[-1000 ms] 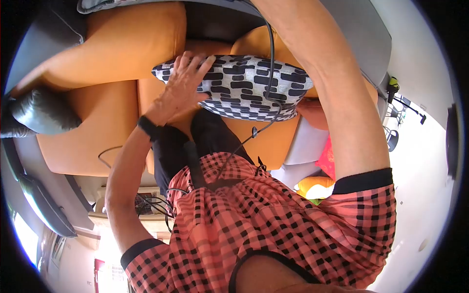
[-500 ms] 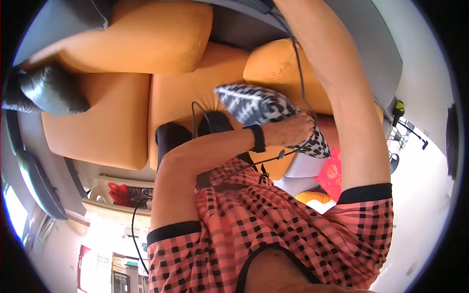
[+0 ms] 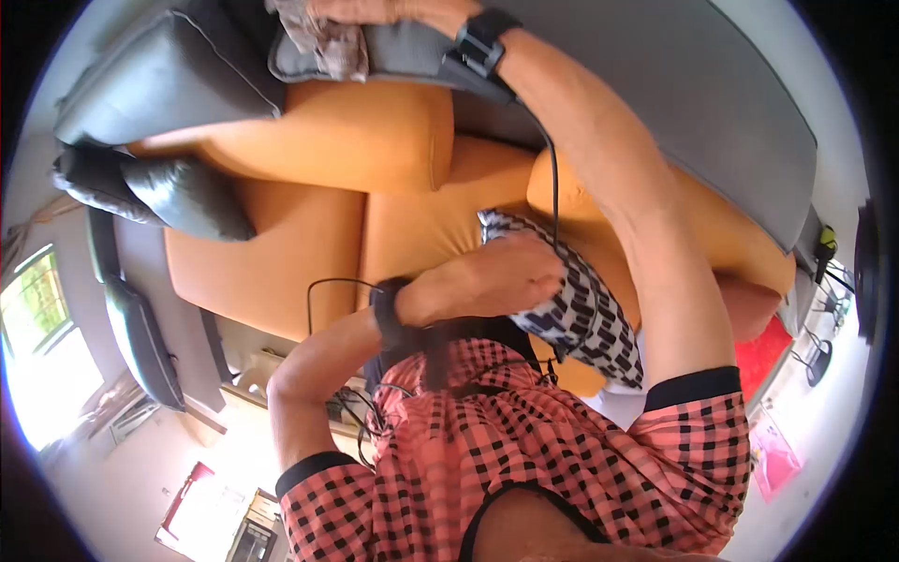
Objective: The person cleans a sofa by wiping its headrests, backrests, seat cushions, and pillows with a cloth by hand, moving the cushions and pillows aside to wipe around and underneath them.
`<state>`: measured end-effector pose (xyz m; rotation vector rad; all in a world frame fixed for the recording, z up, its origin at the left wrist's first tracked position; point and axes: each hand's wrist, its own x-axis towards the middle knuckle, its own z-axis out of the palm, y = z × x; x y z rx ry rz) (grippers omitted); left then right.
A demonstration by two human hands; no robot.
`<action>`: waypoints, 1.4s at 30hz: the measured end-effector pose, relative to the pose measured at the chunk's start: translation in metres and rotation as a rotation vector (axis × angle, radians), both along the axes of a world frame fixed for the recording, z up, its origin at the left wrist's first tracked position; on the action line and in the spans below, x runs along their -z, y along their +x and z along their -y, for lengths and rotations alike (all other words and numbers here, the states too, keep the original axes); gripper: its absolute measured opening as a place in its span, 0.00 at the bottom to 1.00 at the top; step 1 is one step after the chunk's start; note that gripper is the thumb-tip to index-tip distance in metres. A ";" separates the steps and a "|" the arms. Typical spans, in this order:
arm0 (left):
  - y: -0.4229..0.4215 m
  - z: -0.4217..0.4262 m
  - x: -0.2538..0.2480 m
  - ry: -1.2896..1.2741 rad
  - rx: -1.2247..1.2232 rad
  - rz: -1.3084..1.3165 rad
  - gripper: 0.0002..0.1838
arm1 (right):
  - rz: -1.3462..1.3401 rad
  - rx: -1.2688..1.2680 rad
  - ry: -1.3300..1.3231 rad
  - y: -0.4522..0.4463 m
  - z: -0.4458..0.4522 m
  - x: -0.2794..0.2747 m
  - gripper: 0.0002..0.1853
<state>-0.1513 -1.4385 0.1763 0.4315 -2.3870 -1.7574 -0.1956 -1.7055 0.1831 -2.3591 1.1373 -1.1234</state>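
My left hand (image 3: 510, 273), a dark band on its wrist, is closed at the edge of a black-and-white patterned cushion (image 3: 595, 314), which stands tilted in front of my body. Its curled fingertips are partly hidden. My right arm reaches far forward across the sofa, with a black device strapped to the wrist. At the top edge of the view, my right hand (image 3: 361, 9) is closed on a crumpled brownish cloth (image 3: 328, 42) over the grey backrest; part of that hand is cut off. A black cable (image 3: 554, 178) hangs from the right wrist device down towards the cushion.
An orange sofa seat (image 3: 267, 253) and orange back cushions (image 3: 356, 136) lie ahead. Grey cushions (image 3: 173, 84) and a shiny dark cushion (image 3: 192, 197) are at the left. Another cable (image 3: 323, 281) loops by my left wrist. A red item (image 3: 763, 361) is at the right.
The view has shifted. My right hand, out of view before, now shows at the top with the cloth. My left hand and the patterned cushion sit lower, the cushion turned more steeply.
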 end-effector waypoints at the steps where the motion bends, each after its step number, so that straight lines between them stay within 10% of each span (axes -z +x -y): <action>1: 0.012 0.011 -0.008 -0.072 -0.104 0.015 0.11 | -0.009 0.010 -0.006 -0.004 -0.005 -0.002 0.37; 8: 0.131 0.124 -0.097 -0.659 -1.104 0.231 0.12 | -0.042 0.048 0.020 0.003 -0.007 0.008 0.38; 10: 0.164 0.185 -0.116 -1.279 -1.007 0.323 0.17 | -0.015 0.033 0.028 0.003 -0.006 0.007 0.39; 14: 0.220 0.300 -0.124 -1.575 -0.877 0.534 0.22 | -0.020 0.031 0.029 -0.002 -0.009 0.004 0.39; 22: 0.292 0.387 -0.078 -1.499 -0.309 0.644 0.18 | -0.047 0.029 0.030 0.000 -0.011 0.004 0.39; 37: 0.279 0.408 -0.079 -1.062 -0.474 0.319 0.20 | -0.322 0.231 -0.034 0.076 -0.058 -0.015 0.29; 42: 0.280 0.404 -0.070 -1.366 -0.425 0.300 0.17 | -0.500 0.064 -0.091 0.091 -0.068 -0.001 0.32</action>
